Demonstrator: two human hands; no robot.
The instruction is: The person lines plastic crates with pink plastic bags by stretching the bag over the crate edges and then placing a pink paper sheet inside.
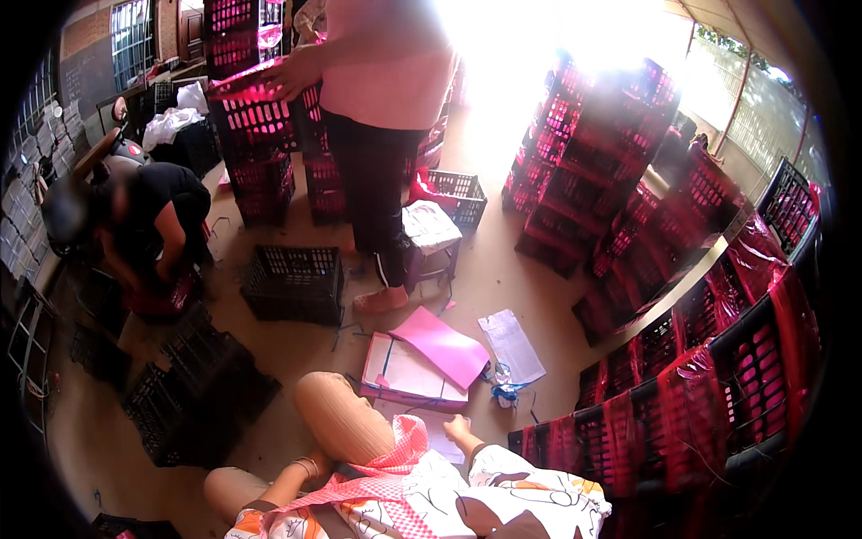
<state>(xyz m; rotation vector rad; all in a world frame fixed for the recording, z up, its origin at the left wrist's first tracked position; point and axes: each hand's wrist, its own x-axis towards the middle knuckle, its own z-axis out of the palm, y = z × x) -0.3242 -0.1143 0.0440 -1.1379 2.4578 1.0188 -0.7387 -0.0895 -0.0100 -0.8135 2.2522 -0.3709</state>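
Paper stack bears one pink sheet, one pale sheet right of it, right hand near, grip unclear, left hand hidden.

Right hand lower centre, just below paper stack; pink sheet askew on top. Left hand lower left of centre, by raised knee, partly hidden. Black crate left of centre. Standing person upper centre. Bent-over person left. Red-wrapped crates lower right.
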